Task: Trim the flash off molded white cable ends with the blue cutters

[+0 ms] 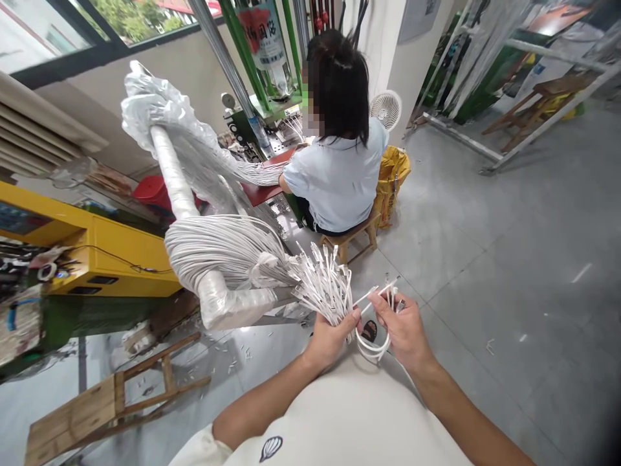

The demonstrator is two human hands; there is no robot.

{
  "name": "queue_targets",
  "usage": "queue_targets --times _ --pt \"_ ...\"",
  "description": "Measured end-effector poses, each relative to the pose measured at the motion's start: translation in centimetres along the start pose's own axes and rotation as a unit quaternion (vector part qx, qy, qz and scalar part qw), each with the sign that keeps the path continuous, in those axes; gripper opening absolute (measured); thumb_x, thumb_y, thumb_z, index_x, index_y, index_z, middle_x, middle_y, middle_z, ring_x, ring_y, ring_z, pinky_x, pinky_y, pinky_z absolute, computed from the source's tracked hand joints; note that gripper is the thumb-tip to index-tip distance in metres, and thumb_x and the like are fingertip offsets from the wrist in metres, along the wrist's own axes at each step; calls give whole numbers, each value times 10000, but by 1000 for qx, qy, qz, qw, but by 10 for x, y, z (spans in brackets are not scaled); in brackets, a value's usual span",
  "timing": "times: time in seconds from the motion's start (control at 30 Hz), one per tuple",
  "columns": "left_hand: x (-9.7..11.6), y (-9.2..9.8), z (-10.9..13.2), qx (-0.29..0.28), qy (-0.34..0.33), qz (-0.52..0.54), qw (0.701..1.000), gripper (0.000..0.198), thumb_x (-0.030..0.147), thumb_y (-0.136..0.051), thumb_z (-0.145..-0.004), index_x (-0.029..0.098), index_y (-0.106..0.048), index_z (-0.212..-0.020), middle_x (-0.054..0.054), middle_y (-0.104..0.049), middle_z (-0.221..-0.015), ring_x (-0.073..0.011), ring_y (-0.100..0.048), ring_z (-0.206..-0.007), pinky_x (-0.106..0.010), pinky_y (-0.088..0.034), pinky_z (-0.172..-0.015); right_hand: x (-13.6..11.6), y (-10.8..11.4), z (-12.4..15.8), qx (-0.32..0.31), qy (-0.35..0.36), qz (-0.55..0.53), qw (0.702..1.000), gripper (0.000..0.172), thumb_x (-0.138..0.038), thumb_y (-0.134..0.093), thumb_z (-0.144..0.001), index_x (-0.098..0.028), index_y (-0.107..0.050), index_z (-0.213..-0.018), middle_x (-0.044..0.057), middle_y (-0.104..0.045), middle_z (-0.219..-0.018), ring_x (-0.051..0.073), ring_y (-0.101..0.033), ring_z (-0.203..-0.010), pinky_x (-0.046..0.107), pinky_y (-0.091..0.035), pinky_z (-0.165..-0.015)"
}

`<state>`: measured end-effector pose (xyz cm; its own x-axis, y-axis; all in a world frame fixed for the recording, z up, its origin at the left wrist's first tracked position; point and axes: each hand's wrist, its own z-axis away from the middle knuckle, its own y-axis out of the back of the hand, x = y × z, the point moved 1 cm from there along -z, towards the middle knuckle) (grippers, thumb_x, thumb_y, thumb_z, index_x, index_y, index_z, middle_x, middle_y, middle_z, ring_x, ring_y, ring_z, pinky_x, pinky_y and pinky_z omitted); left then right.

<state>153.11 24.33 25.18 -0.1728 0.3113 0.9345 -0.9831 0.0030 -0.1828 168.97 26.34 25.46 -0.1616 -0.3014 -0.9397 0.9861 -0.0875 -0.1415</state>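
A thick bundle of white cables (228, 249) hangs over a plastic-wrapped rack bar, its many connector ends (325, 281) fanned out toward me. My left hand (330, 340) is closed around cables at the near side of that fan. To its right, my right hand (402, 327) pinches a few white cables, their metal-tipped ends sticking up above the fingers. Between both hands the cables sag in a loop (372, 349) in front of my shirt.
A seated person (339, 168) in a light blue shirt works at a green machine ahead. The wrapped rack (172, 171) stands left of centre, near a yellow machine (126, 249). A wooden bench (72, 414) is lower left; a metal frame (460, 139) stands upper right.
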Motion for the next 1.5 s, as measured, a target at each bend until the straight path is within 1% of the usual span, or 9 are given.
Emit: queue_targets --times 0.2,0.4,0.57,0.8,1.03,1.2,1.3,1.4,1.5 --pt "2 2 1 -26 -15 -31 999 400 466 -676 -965 177 -612 -695 13 -587 -596 -132 -544 -623 -286 -455 -726 -1 2 0 17 15 -8 1000 406 -502 -839 -846 -175 -619 -748 -35 -493 -618 88 -424 -581 256 -356 -585" --pt "16 -5 -1 -31 -9 -50 998 477 507 -670 -951 189 -535 -622 16 -525 -568 -123 -495 -594 -287 -443 -682 -14 4 -1 44 2 -43 998 378 -494 -852 -836 -173 -653 -804 -47 -452 -616 76 -367 -558 254 -298 -539" --pt "23 -9 -5 -27 -10 -48 998 481 528 -689 -927 191 -537 -621 8 -528 -571 -124 -494 -583 -287 -445 -649 -20 10 -4 61 -1 -67 996 389 -491 -861 -829 -179 -629 -809 -58 -412 -618 67 -327 -549 258 -251 -524" --pt "19 -11 -8 -31 -5 -37 999 458 516 -708 -914 189 -548 -637 10 -538 -566 -118 -498 -562 -275 -445 -613 -16 14 -4 77 -8 -75 994 411 -466 -882 -811 -174 -598 -760 -57 -408 -600 65 -322 -545 255 -251 -517" --pt "26 -17 -9 -30 12 -27 999 519 589 -738 -870 191 -551 -595 12 -527 -552 -114 -488 -544 -269 -434 -583 -30 18 -12 97 -7 -114 989 438 -504 -906 -757 -177 -615 -749 -47 -439 -620 58 -344 -523 234 -277 -491" --pt "22 -18 -10 -37 35 3 999 441 561 -756 -874 159 -701 -700 -59 -699 -664 -160 -621 -627 -303 -529 -686 -36 16 -12 73 -8 -114 991 442 -571 -814 -844 -178 -625 -773 -3 -531 -699 88 -457 -587 233 -372 -530" --pt "14 -16 -11 -29 44 44 998 369 512 -780 -872 144 -771 -877 -101 -787 -863 -205 -714 -786 -340 -584 -798 -32 12 -8 7 -37 -120 992 459 -637 -689 -925 -185 -654 -855 16 -569 -733 120 -516 -616 263 -442 -566" --pt "10 -14 -12 -12 29 53 998 357 469 -819 -845 147 -791 -997 -108 -801 -1005 -234 -735 -942 -369 -582 -925 -23 7 -5 -37 -62 -94 993 389 -561 -795 -867 -199 -666 -925 -49 -471 -638 80 -390 -522 234 -340 -500" --pt "8 -14 -13 17 15 40 999 421 470 -852 -802 156 -791 -1077 -108 -801 -1100 -249 -731 -1037 -379 -562 -1004 -13 3 -5 -43 -65 -50 996 382 -461 -895 -786 -163 -738 -965 -10 -567 -717 79 -415 -592 230 -319 -526"
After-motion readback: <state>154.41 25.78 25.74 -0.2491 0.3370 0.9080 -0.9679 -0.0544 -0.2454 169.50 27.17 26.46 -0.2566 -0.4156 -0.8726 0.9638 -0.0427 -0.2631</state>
